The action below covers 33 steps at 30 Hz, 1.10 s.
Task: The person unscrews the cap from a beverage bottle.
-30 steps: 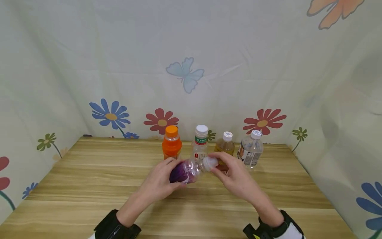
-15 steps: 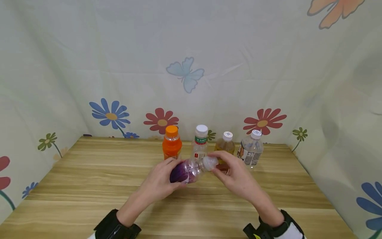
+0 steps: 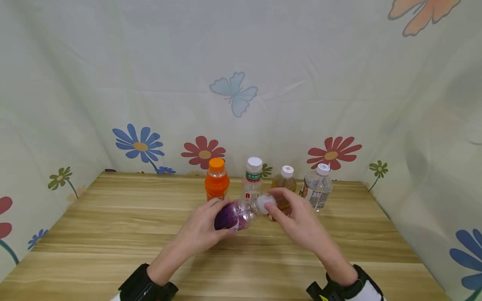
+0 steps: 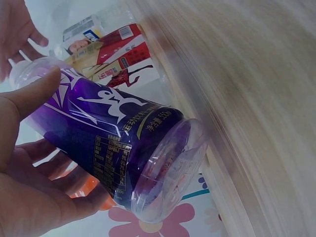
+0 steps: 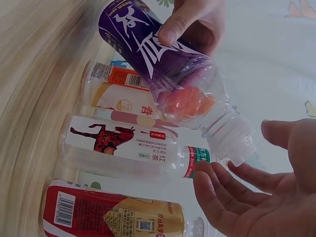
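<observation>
Right hand (image 3: 299, 217) has raised its thumb near the white cap (image 3: 265, 199).

a wood-grained worktop (image 3: 132, 213) inside pale, flower-printed sheeting (image 3: 169, 54)

we see the sheeting rise on three sides, softly creased, with a light blue butterfly (image 3: 236, 94) at the middle of the back, red flowers (image 3: 204, 154) and a blue flower (image 3: 140, 146) low behind the worktop's far edge, and soft shadows (image 3: 418, 156) on the right side.

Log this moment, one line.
left hand: grips purple-labelled bottle, tilted | right hand: beside white cap | behind: four upright bottles
</observation>
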Each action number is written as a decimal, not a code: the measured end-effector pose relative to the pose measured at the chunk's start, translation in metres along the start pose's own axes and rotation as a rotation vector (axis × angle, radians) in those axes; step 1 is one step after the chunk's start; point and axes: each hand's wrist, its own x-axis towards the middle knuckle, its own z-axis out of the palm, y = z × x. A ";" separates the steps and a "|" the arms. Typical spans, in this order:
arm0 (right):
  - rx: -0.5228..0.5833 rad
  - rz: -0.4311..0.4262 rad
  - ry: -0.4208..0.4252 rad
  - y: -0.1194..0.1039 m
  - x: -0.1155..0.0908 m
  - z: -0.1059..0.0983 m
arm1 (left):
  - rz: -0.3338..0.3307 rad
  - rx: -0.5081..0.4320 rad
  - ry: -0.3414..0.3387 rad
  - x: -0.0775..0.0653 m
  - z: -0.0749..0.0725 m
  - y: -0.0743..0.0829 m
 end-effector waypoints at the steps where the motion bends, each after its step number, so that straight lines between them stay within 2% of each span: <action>1: -0.002 0.021 0.006 0.000 0.000 0.000 | 0.000 0.002 0.001 0.000 0.000 0.000; 5: -0.010 0.060 0.015 0.002 0.001 0.002 | 0.009 0.011 0.009 0.000 0.000 0.000; 12: -0.025 0.066 0.006 0.002 0.000 0.004 | 0.022 0.024 0.017 0.000 0.000 0.000; 26: -0.022 -0.083 -0.007 0.000 0.000 0.002 | 0.015 0.010 0.013 0.000 0.001 -0.001; 33: -0.006 -0.125 -0.028 -0.001 -0.001 0.000 | 0.009 0.001 0.004 0.000 0.001 -0.001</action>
